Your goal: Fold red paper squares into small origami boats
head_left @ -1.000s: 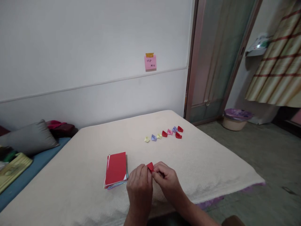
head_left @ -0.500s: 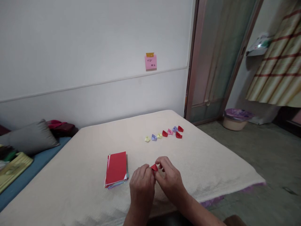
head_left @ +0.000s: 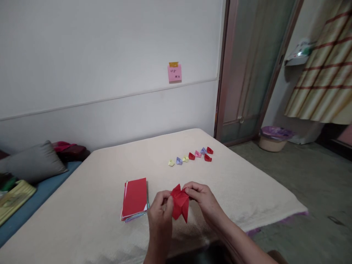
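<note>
A folded piece of red paper [head_left: 180, 203] is held up between both my hands, just above the near part of the cream mattress [head_left: 96, 205]. My left hand [head_left: 159, 212] pinches its left edge. My right hand [head_left: 202, 198] pinches its upper right edge. The paper hangs spread open with creases and points at the top and bottom. A stack of coloured paper sheets [head_left: 135, 198] with a red sheet on top lies to the left of my left hand.
Several small folded paper pieces [head_left: 192, 156], yellow, purple, red and pink, lie in a row farther back on the mattress. A grey pillow [head_left: 33, 165] sits at the left. A pink note [head_left: 174, 72] hangs on the wall. A basin [head_left: 273, 138] stands on the floor by the door.
The red paper was a small tight fold pinched between my fingertips. It is now pulled open into a larger spread shape, and my hands have drawn a little apart.
</note>
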`<state>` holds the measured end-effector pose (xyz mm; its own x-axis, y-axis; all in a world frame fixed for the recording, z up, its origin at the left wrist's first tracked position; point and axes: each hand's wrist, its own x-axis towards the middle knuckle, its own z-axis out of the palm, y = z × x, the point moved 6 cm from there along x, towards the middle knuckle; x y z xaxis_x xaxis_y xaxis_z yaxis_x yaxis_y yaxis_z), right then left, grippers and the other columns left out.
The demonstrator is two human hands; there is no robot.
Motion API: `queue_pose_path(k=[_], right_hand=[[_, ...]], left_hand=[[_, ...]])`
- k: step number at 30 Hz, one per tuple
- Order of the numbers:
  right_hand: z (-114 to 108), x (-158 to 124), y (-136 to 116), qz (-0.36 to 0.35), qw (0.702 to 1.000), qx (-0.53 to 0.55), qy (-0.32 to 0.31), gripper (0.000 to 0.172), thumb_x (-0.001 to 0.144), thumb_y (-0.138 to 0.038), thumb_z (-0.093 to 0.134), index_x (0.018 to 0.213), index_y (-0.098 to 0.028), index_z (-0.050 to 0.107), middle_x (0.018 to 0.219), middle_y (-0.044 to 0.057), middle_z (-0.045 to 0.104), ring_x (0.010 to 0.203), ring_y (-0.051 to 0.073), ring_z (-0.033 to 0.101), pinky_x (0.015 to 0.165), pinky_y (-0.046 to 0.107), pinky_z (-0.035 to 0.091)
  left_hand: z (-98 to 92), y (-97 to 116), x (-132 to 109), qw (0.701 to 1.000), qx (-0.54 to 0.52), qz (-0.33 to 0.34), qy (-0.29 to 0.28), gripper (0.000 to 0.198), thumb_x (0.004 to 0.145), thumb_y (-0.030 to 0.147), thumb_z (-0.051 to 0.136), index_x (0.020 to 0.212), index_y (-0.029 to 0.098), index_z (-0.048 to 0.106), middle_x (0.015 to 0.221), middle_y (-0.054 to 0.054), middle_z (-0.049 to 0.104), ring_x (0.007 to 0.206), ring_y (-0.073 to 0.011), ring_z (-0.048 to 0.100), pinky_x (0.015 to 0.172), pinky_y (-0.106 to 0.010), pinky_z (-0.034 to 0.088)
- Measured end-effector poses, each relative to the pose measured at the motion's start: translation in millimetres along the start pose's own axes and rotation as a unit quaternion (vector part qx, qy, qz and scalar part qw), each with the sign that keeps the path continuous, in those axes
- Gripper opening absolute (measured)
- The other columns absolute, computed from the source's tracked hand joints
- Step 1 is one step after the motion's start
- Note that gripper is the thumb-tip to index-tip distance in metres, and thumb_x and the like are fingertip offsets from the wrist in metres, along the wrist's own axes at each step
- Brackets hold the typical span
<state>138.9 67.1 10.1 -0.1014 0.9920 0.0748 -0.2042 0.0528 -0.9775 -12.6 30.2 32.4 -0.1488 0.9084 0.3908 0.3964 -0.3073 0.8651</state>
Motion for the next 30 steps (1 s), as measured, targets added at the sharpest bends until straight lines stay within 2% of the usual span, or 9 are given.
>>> queue_pose_path(k=[4,9,13,15,19,22,25,28,30], right_hand=[[4,-1,8,0.041,0.995,0.088,-0.002,0.01,0.07,-0.024,0.061,0.069,-0.015,0.063,0.06,-0.001,0.055,0.056,0.011,0.044,0.057,0.024,0.032],[-2,-3,8,0.039,0.994,0.083,0.063,0.011,0.068,-0.02,0.062,0.06,-0.015,0.059,0.056,-0.003,0.051,0.055,0.01,0.041,0.054,0.022,0.032],[-2,-1,18,0.077,0.973,0.21,0.055,0.011,0.067,-0.015,0.062,0.058,-0.014,0.056,0.057,-0.002,0.05,0.054,0.009,0.044,0.051,0.02,0.036],[0,0,22,0.095,0.956,0.276,0.04,0.012,0.066,-0.012,0.063,0.058,-0.014,0.055,0.058,-0.002,0.05,0.053,0.008,0.045,0.048,0.018,0.037],[5,1,26,0.117,0.925,0.36,0.016,0.012,0.066,-0.01,0.065,0.062,-0.014,0.054,0.062,-0.002,0.053,0.051,0.007,0.048,0.044,0.015,0.039],[10,0,23,0.121,0.916,0.382,0.001,0.011,0.067,-0.011,0.064,0.067,-0.015,0.054,0.071,0.0,0.058,0.061,0.01,0.055,0.058,0.021,0.047],[14,-2,19,0.099,0.935,0.342,0.006,0.021,0.065,-0.009,0.062,0.083,-0.017,0.054,0.079,0.002,0.06,0.073,0.014,0.058,0.068,0.026,0.047],[10,-3,20,0.08,0.967,0.234,0.056,0.052,0.055,-0.002,0.059,0.103,-0.02,0.05,0.082,0.0,0.061,0.072,0.014,0.058,0.065,0.024,0.045],[5,-3,22,0.074,0.981,0.151,0.095,0.061,0.051,-0.002,0.057,0.108,-0.02,0.047,0.086,0.001,0.061,0.073,0.016,0.058,0.063,0.025,0.045]], left_hand=[[0.6,-21,2,0.978,-0.155,-0.14,0.028,0.016,0.076,0.03,0.057,0.068,0.017,0.056,0.056,0.004,0.051,0.05,-0.0095,0.045,0.046,-0.018,0.035],[4.4,-39,0,0.927,-0.294,-0.224,0.067,0.017,0.07,0.029,0.063,0.064,0.016,0.054,0.055,0.006,0.047,0.048,-0.0067,0.04,0.045,-0.017,0.032],[8.4,-42,-1,0.865,-0.419,-0.262,0.082,0.015,0.066,0.025,0.066,0.065,0.017,0.053,0.057,0.005,0.049,0.048,-0.0069,0.044,0.046,-0.018,0.037],[7.7,-42,-1,0.849,-0.448,-0.264,0.095,0.015,0.064,0.022,0.068,0.065,0.016,0.053,0.06,0.004,0.051,0.05,-0.0074,0.048,0.049,-0.019,0.041],[5.3,-41,0,0.846,-0.456,-0.255,0.107,0.016,0.064,0.022,0.069,0.067,0.016,0.054,0.065,0.003,0.055,0.056,-0.0081,0.052,0.054,-0.019,0.044],[4.9,-39,1,0.854,-0.444,-0.251,0.105,0.018,0.065,0.025,0.069,0.071,0.017,0.053,0.067,0.003,0.056,0.057,-0.0075,0.052,0.055,-0.018,0.044],[6.8,-36,1,0.875,-0.41,-0.241,0.093,0.02,0.068,0.028,0.068,0.073,0.017,0.052,0.064,0.005,0.052,0.052,-0.0056,0.048,0.05,-0.015,0.039],[12.9,-29,-2,0.892,-0.384,-0.227,0.07,0.02,0.071,0.031,0.065,0.073,0.018,0.05,0.06,0.007,0.047,0.047,-0.0043,0.042,0.044,-0.014,0.033],[17.9,-25,-5,0.895,-0.381,-0.224,0.059,0.02,0.072,0.032,0.064,0.073,0.018,0.049,0.058,0.008,0.046,0.046,-0.0043,0.041,0.043,-0.014,0.031]])
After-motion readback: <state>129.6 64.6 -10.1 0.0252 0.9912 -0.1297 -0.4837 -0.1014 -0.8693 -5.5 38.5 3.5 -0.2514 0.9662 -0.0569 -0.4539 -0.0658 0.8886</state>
